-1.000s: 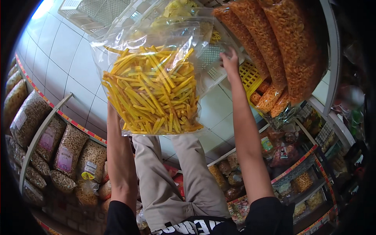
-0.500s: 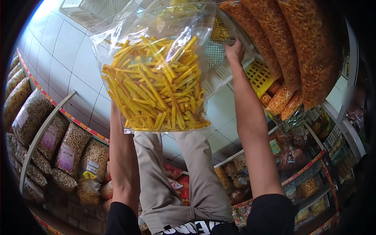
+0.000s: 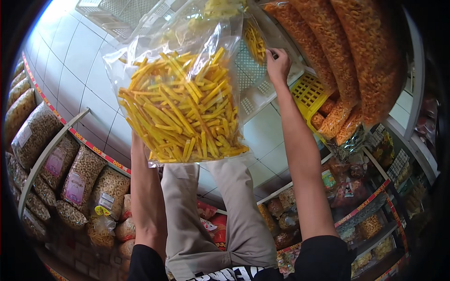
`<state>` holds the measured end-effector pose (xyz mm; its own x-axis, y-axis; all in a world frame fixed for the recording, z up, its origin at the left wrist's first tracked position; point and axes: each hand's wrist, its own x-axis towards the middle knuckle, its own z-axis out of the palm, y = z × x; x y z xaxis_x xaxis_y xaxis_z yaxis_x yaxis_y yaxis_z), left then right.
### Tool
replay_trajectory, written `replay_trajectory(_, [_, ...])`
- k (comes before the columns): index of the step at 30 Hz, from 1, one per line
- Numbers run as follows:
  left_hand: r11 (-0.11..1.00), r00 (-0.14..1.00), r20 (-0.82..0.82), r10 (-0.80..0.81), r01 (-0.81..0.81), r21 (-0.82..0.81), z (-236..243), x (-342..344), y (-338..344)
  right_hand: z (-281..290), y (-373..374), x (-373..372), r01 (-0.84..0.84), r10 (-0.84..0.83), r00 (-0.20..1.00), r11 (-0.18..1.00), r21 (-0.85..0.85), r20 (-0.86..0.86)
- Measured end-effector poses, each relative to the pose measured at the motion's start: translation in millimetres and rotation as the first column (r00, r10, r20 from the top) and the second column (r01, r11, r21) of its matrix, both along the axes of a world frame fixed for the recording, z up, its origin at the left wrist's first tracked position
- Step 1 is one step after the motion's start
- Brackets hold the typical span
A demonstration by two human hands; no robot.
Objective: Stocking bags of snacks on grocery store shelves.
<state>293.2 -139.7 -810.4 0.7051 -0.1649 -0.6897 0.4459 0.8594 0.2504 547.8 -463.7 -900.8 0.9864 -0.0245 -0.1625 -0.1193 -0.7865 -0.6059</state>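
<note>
Clear bag of yellow sticks (image 3: 180, 112): probably light, slick, brittle; best held by slack top (image 3: 173, 37). Left hand: hidden, I cannot tell. Right hand (image 3: 279, 66): seemingly pinching smaller bag (image 3: 254, 42).

Fisheye view, left of a head-worn pair, aimed steeply down. Bag of yellow sticks (image 3: 180, 110) close to camera. Trousers (image 3: 190, 213) beyond its lower edge; floor tiles (image 3: 70, 70) farther off, past it; shelf strips (image 3: 95, 149) curve either side of it.
</note>
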Motion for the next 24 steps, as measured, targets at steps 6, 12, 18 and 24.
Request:
replay_trajectory(6, [0.999, 0.998, 0.057, 0.026, -0.024, -0.029, 28.8, -9.1, 5.8, 142.2, -10.1, -46.0, -0.034, -0.041, 0.988, 0.882, 0.469, 0.149])
replay_trajectory(12, [0.996, 0.978, 0.197, 0.072, -0.060, -0.064, 117.3, -31.9, 11.2, 383.8, -30.5, -80.9, -0.186, 0.134, 0.827, 0.982, 0.040, 0.546])
replay_trajectory(18, [0.981, 0.904, 0.384, 0.190, -0.156, -0.117, 223.8, -64.7, 14.0, 586.2, 19.2, -76.3, -0.138, -0.115, 0.931, 0.767, 0.627, 0.346])
replay_trajectory(24, [0.930, 0.765, 0.536, 0.357, -0.344, -0.128, 308.0, -103.1, 0.3, 663.1, 150.1, -100.9, -0.277, 0.446, 0.894, 0.494, 0.824, 0.033])
